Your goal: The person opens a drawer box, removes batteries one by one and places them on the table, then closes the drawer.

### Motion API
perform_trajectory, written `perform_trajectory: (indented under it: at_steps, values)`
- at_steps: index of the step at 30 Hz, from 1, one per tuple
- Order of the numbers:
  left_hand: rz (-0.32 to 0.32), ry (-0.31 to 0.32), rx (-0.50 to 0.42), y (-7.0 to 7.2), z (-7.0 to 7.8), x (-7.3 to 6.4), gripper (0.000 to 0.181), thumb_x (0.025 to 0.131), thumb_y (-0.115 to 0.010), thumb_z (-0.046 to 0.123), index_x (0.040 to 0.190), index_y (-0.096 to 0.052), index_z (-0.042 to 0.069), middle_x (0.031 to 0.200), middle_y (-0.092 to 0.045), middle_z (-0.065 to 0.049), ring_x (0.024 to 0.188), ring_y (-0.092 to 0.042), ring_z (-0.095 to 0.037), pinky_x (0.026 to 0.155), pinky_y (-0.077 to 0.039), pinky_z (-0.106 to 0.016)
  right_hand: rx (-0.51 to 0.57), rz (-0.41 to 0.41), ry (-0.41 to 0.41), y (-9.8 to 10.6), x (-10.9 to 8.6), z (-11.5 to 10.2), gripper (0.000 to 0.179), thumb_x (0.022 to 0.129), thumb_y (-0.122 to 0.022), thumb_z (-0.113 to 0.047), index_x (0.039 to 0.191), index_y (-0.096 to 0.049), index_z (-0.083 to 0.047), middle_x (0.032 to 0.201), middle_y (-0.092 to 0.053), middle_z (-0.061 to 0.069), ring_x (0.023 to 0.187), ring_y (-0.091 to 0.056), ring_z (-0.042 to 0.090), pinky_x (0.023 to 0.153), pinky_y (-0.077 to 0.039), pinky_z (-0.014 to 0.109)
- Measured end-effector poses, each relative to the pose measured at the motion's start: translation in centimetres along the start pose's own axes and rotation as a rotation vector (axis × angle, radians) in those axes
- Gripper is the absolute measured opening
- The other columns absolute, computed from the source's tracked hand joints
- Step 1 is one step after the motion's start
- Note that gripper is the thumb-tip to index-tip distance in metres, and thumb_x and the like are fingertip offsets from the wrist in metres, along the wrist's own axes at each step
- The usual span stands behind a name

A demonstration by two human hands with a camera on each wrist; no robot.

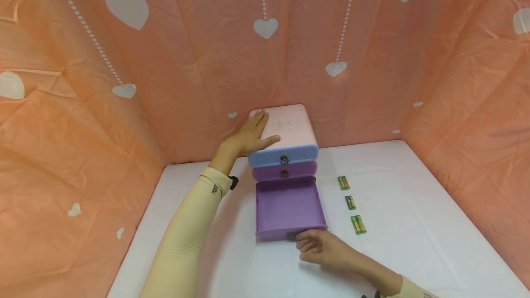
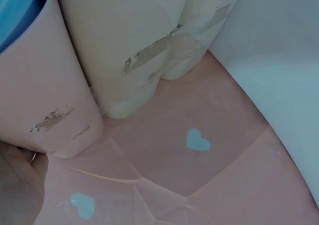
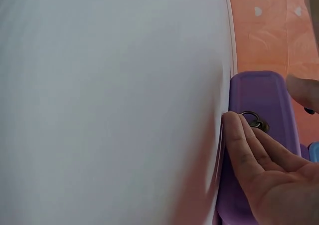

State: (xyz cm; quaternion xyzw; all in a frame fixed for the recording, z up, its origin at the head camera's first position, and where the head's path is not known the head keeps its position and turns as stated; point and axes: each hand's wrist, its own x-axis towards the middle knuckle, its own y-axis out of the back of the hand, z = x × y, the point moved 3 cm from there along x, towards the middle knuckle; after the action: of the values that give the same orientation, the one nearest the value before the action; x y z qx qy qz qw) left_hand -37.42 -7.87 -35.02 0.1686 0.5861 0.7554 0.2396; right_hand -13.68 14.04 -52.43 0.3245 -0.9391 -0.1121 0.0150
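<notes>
A small drawer chest has a pink top, a blue drawer, a purple drawer and, lowest, another purple drawer pulled far out with a bare floor. My left hand rests on the chest's top left side, thumb spread across it. My right hand is at the lowest drawer's front, its fingertips at the metal ring pull. In the right wrist view that ring is partly hidden behind the fingers. The left wrist view catches the chest's scuffed side.
Right of the chest, green batteries lie in three small groups: a far one, a middle one and a near one. A white cloth covers the table. Orange sheeting with hearts stands behind and at both sides.
</notes>
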Motion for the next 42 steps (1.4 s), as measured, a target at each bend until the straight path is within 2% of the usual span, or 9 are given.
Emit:
perform_trajectory:
  at_steps: [5, 13, 17, 24, 29, 34, 42]
  values:
    - [-0.003, 0.006, 0.001, -0.1, 0.0, 0.0, 0.107, 0.089, -0.033, 0.083, 0.161, 0.007, 0.015, 0.168, 0.013, -0.003, 0.153, 0.014, -0.017, 0.124, -0.002, -0.042, 0.064, 0.002, 0.006, -0.2, 0.1, 0.2, 0.046, 0.093, -0.072, -0.011, 0.130, -0.055, 0.011, 0.120, -0.064, 0.023, 0.107, -0.065, 0.028, 0.089, -0.054, 0.022]
    - [-0.001, 0.008, -0.008, -0.1, -0.1, 0.0, 0.107, 0.089, -0.033, 0.083, 0.161, 0.008, 0.015, 0.168, 0.013, -0.002, 0.153, 0.014, -0.016, 0.124, -0.001, -0.042, 0.083, 0.026, 0.028, -0.5, 0.1, 0.7, 0.043, 0.095, -0.068, -0.012, 0.128, -0.055, 0.013, 0.123, -0.063, 0.027, 0.109, -0.066, 0.026, 0.092, -0.052, 0.021]
    - [0.000, 0.007, -0.010, -0.1, -0.2, 0.1, 0.108, 0.088, -0.032, 0.085, 0.161, 0.008, 0.016, 0.168, 0.014, -0.002, 0.153, 0.014, -0.016, 0.124, -0.001, -0.042, 0.174, 0.038, -0.003, -0.7, 0.1, 0.9, 0.044, 0.097, -0.066, -0.011, 0.129, -0.053, 0.015, 0.124, -0.061, 0.029, 0.110, -0.066, 0.022, 0.092, -0.053, 0.023]
    - [0.006, -0.002, -0.012, -0.1, -0.2, -0.1, 0.107, 0.090, -0.035, 0.082, 0.161, 0.007, 0.014, 0.168, 0.012, -0.003, 0.153, 0.013, -0.017, 0.124, -0.003, -0.042, 0.311, 0.075, -0.101, -1.1, 0.0, 1.7, 0.045, 0.098, -0.066, -0.016, 0.132, -0.053, 0.011, 0.127, -0.065, 0.023, 0.113, -0.066, 0.021, 0.093, -0.053, 0.026]
    - [0.010, -0.011, -0.015, 0.1, 0.0, -0.2, 0.105, 0.091, -0.037, 0.079, 0.161, 0.005, 0.012, 0.169, 0.010, -0.005, 0.154, 0.011, -0.018, 0.124, -0.003, -0.042, 0.500, 0.060, -0.132, -1.3, 0.0, 2.2, 0.049, 0.099, -0.064, -0.014, 0.135, -0.048, 0.015, 0.129, -0.064, 0.023, 0.113, -0.067, 0.024, 0.099, -0.051, 0.032]
    - [0.005, -0.008, -0.016, 0.1, 0.1, -0.2, 0.105, 0.091, -0.036, 0.080, 0.161, 0.005, 0.013, 0.168, 0.011, -0.004, 0.154, 0.012, -0.017, 0.124, -0.003, -0.042, 0.662, 0.086, -0.171, -1.6, 0.1, 2.2, 0.049, 0.097, -0.065, -0.011, 0.133, -0.047, 0.017, 0.126, -0.064, 0.024, 0.114, -0.066, 0.027, 0.102, -0.050, 0.037]
    - [0.005, -0.011, -0.012, 0.1, 0.1, -0.1, 0.105, 0.092, -0.036, 0.080, 0.161, 0.006, 0.014, 0.168, 0.012, -0.004, 0.153, 0.013, -0.016, 0.124, -0.002, -0.042, 0.738, 0.117, -0.210, -1.9, 0.3, 1.8, 0.048, 0.098, -0.064, -0.008, 0.133, -0.047, 0.019, 0.125, -0.064, 0.026, 0.116, -0.065, 0.030, 0.103, -0.049, 0.040]
